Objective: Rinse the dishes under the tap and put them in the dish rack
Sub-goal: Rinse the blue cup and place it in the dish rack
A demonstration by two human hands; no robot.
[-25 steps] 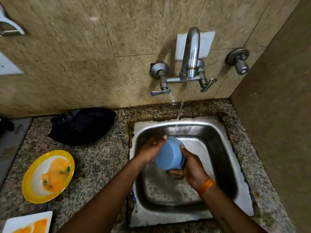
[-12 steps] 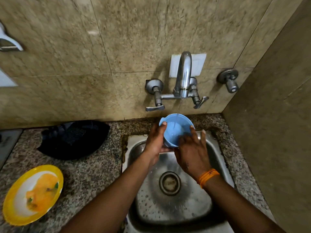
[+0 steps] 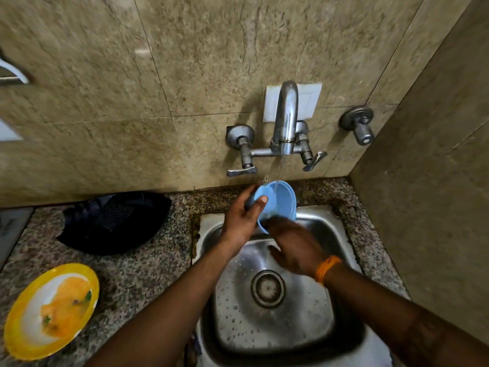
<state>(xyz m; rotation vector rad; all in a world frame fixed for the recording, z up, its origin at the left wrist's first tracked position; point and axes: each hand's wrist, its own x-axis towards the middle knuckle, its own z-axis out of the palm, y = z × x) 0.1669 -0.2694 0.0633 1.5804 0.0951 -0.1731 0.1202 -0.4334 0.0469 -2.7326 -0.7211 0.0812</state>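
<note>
Left hand is gripping the blue bowl by its rim, thumb hooked inside and fingers wrapped behind, holding it tilted with the mouth turned toward the camera, above the back edge of the sink. Right hand is blurred; its fingers are lying fairly straight against the bowl's lower rim and are not seen closing on anything. A thin stream from the tap is falling into the bowl's hollow.

Risks, as judged: the bowl appears to be smooth moulded plastic and is running wet, so a one-handed rim grip is liable to slip, dropping it into the steel basin. Held this high and near the wall, the tilted bowl is likely throwing spray onto the tiles and the bench. Such a thin stream may be leaving the outside unrinsed unless the bowl is turned.

Materials: the sink is dull stainless steel, beaded with droplets, with a round drain. The bench is speckled granite, rough-looking at the stained sink joint. A yellow-rimmed plate, shallow and round, is lying at bench left carrying orange residue, not yet rinsed. A dark crumpled cloth is lying behind it. No dish rack is in view.
</note>
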